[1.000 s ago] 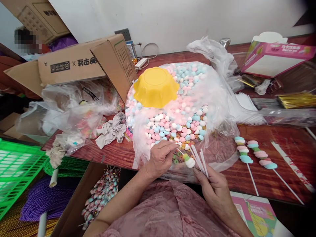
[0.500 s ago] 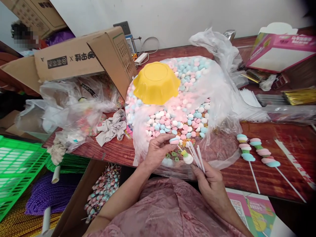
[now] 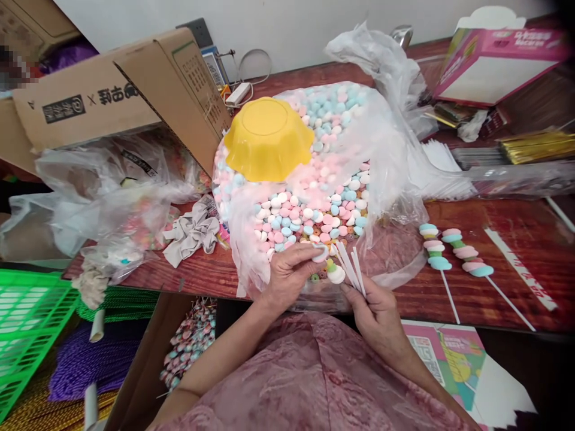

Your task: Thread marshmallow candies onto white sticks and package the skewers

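My left hand (image 3: 290, 272) pinches a pale marshmallow (image 3: 320, 254) between thumb and fingertips, right at the tip of a partly loaded candy skewer (image 3: 335, 273). That skewer carries white marshmallow pieces and a yellow-green piece. It is gripped in my right hand (image 3: 377, 308), together with several bare white sticks (image 3: 353, 266) that point up and away. Whether the stick's tip has entered the marshmallow I cannot tell. Just beyond both hands spreads an opened plastic bag of pink, blue and white marshmallows (image 3: 291, 221), with small ring-shaped candies showing at its near edge.
An upturned yellow bowl (image 3: 269, 140) rests on the marshmallows. Two loaded skewers (image 3: 467, 252) lie at right on the wooden table (image 3: 507, 215). A cardboard box (image 3: 179, 90) and plastic bags (image 3: 103, 197) stand left. Below are a green basket (image 3: 31, 335) and a box of finished skewers (image 3: 188, 347).
My left hand has brought the marshmallow closer to the skewer's tip in my right hand. The whole view has shifted, so the table's things appear further left and higher.
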Demonstrator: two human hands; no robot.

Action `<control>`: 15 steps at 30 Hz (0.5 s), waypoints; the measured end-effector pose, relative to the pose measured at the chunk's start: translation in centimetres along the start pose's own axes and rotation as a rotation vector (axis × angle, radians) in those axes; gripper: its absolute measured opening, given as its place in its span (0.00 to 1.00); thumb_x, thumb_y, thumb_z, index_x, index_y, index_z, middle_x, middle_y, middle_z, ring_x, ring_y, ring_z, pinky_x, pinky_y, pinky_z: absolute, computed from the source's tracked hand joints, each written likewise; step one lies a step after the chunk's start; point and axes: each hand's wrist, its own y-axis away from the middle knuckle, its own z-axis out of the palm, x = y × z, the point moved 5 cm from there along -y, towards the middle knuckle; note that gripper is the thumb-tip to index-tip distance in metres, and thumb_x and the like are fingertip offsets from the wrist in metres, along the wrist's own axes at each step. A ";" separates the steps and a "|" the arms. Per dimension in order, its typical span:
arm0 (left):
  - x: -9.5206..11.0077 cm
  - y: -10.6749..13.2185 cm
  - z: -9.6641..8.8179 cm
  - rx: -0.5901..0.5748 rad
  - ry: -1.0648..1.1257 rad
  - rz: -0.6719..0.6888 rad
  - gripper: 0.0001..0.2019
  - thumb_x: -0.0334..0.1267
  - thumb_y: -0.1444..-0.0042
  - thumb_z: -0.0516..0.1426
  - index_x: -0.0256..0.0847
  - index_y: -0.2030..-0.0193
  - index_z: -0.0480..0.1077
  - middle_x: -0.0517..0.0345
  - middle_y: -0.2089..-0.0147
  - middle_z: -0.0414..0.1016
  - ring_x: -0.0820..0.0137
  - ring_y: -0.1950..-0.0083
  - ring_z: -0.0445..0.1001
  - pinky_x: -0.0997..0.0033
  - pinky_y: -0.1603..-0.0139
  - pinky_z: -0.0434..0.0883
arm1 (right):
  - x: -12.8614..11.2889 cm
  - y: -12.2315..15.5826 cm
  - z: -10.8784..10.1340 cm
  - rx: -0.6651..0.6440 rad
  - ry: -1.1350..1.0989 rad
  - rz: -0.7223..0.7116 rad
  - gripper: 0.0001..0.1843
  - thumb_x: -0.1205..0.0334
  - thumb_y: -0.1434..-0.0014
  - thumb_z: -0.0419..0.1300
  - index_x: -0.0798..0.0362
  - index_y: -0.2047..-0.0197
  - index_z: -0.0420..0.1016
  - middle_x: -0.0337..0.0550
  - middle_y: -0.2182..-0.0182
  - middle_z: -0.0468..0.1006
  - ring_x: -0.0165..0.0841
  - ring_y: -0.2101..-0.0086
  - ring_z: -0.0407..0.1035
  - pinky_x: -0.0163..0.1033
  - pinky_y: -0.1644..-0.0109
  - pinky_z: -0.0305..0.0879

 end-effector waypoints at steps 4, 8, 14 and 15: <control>0.3 0.9 0.9 -0.169 -0.133 0.054 0.13 0.36 0.43 0.63 0.50 0.51 0.79 0.55 0.54 0.81 0.67 0.53 0.78 0.66 0.49 0.74 | 0.4 -0.7 -0.3 0.076 -0.006 0.008 0.12 0.61 0.35 0.54 0.54 0.58 0.79 0.35 0.75 0.73 0.30 0.73 0.67 0.32 0.67 0.64; 0.4 0.4 -0.6 -0.260 -0.584 0.135 0.14 0.34 0.38 0.56 0.45 0.48 0.77 0.50 0.54 0.79 0.65 0.55 0.75 0.63 0.51 0.72 | 2.6 -0.9 -2.0 0.112 0.049 0.063 0.13 0.59 0.36 0.55 0.54 0.56 0.79 0.35 0.78 0.70 0.29 0.75 0.64 0.32 0.71 0.60; -0.9 -0.6 -0.4 -0.687 -1.255 0.160 0.18 0.26 0.43 0.52 0.44 0.54 0.79 0.48 0.59 0.71 0.61 0.58 0.68 0.65 0.64 0.67 | 3.9 -0.4 -2.3 -0.021 0.135 0.073 0.13 0.59 0.36 0.54 0.55 0.59 0.77 0.34 0.79 0.68 0.27 0.78 0.60 0.32 0.74 0.57; -1.0 -0.9 -0.2 -0.737 -1.273 0.145 0.19 0.27 0.43 0.53 0.46 0.51 0.78 0.48 0.58 0.70 0.61 0.59 0.68 0.66 0.66 0.66 | 3.6 -0.3 -1.8 -0.068 0.135 0.051 0.13 0.59 0.36 0.53 0.55 0.59 0.77 0.34 0.78 0.69 0.27 0.78 0.61 0.32 0.73 0.58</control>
